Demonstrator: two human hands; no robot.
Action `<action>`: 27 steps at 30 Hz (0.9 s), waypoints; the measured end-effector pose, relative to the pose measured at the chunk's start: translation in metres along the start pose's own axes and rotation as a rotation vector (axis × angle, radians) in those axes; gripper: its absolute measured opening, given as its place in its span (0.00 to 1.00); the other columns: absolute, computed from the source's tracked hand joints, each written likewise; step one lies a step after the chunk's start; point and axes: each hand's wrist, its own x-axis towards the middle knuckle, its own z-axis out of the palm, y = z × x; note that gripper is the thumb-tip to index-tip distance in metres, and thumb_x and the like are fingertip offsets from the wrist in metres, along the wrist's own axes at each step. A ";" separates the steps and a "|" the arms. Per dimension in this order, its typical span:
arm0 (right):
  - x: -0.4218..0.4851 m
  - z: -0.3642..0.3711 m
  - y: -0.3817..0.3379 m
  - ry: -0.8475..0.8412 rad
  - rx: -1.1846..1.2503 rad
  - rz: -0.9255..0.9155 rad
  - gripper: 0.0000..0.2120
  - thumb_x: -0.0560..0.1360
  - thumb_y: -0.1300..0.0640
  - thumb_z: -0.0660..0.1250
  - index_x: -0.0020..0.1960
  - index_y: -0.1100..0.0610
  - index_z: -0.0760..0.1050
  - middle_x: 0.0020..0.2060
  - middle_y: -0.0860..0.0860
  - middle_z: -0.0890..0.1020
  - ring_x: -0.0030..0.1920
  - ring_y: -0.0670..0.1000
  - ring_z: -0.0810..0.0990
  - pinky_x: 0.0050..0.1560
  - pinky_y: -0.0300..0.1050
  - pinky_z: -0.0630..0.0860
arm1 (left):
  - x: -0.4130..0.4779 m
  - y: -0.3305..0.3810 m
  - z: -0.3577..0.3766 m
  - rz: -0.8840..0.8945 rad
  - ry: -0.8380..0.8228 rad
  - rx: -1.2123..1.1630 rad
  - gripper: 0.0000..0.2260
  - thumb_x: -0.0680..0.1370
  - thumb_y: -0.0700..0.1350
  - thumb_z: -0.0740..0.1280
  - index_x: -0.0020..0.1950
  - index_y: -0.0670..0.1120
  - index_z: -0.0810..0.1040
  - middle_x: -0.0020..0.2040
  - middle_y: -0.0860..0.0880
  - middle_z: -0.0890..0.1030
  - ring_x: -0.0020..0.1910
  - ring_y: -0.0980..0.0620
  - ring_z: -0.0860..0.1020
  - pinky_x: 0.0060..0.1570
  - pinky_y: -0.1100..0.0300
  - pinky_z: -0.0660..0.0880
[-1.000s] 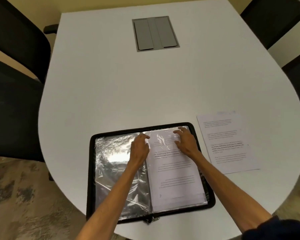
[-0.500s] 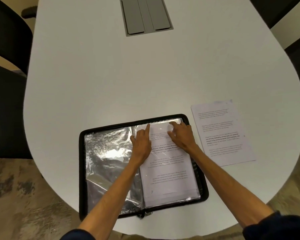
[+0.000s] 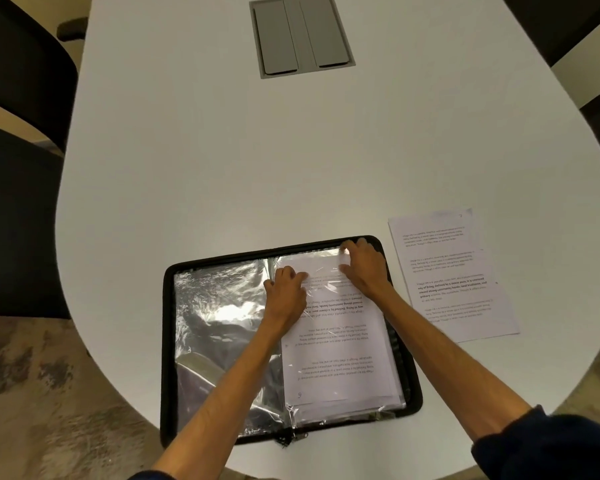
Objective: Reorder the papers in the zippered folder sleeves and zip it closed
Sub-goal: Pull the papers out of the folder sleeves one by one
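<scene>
Pinching the clear sleeve (image 3: 326, 268) at its top edge with the left hand (image 3: 286, 292), fingers curled. Gripping its far corner with the right hand (image 3: 364, 268), fingers bent. Beneath both sets of fingers, zippered folder (image 3: 168, 341) open on the bench (image 3: 257, 168), printed paper (image 3: 340, 358) inside the sleeve. Right of the right fingers, a loose sheet (image 3: 454, 278).

A white table (image 3: 291, 174) with a rounded near end carries a black zippered folder (image 3: 219, 323), lying open near the front edge. A loose printed sheet (image 3: 461, 292) lies flat just right of it. A grey hatch (image 3: 302, 36) sits flush toward the far end.
</scene>
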 end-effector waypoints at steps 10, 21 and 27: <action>0.010 -0.006 -0.004 -0.014 0.006 -0.017 0.08 0.72 0.59 0.68 0.37 0.49 0.75 0.38 0.47 0.82 0.46 0.51 0.79 0.50 0.49 0.69 | 0.006 -0.002 -0.008 0.006 0.027 -0.042 0.16 0.82 0.51 0.59 0.68 0.49 0.74 0.61 0.46 0.73 0.65 0.48 0.67 0.62 0.48 0.60; 0.020 -0.034 -0.007 0.234 0.314 -0.134 0.08 0.77 0.52 0.68 0.50 0.53 0.85 0.45 0.48 0.86 0.44 0.48 0.84 0.54 0.56 0.76 | 0.046 -0.001 -0.042 -0.170 0.205 -0.409 0.28 0.81 0.53 0.63 0.77 0.45 0.59 0.73 0.42 0.65 0.72 0.43 0.63 0.70 0.43 0.62; 0.028 -0.079 -0.038 0.336 0.533 -0.163 0.08 0.76 0.51 0.71 0.49 0.55 0.86 0.45 0.48 0.87 0.45 0.41 0.83 0.50 0.28 0.73 | 0.062 -0.005 -0.065 -0.251 0.221 -0.811 0.34 0.76 0.51 0.72 0.76 0.45 0.59 0.67 0.42 0.73 0.63 0.45 0.74 0.60 0.54 0.73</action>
